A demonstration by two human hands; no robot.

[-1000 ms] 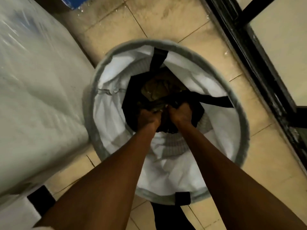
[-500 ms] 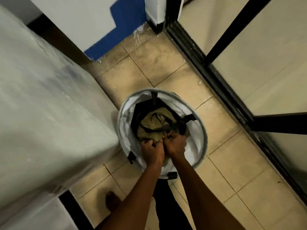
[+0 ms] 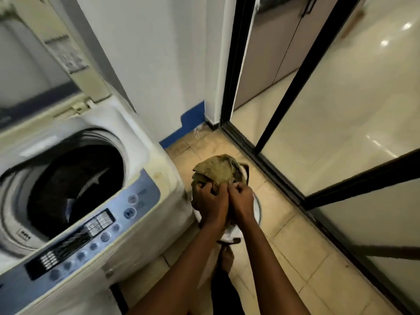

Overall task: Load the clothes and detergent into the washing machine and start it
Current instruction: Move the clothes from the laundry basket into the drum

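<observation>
A bundle of olive-green clothes (image 3: 216, 169) is held above the white laundry hamper (image 3: 256, 206), which stands on the floor mostly hidden behind my arms. My left hand (image 3: 210, 202) and my right hand (image 3: 242, 198) both grip the near side of the bundle, knuckles side by side. To the left stands the top-loading washing machine (image 3: 145, 142), its lid (image 3: 52, 53) raised. Its dark drum (image 3: 75, 185) is open. The blue control panel (image 3: 91, 233) with round buttons runs along its near edge. No detergent is in view.
A white wall with a blue base strip (image 3: 193, 117) stands behind the hamper. A black-framed glass sliding door (image 3: 295, 87) runs along the right. The floor is beige tile (image 3: 295, 246). My foot (image 3: 226, 258) is below the hamper.
My hands have lifted the clothes bundle up out of the hamper. My head has risen and turned left, bringing the open washing machine into view.
</observation>
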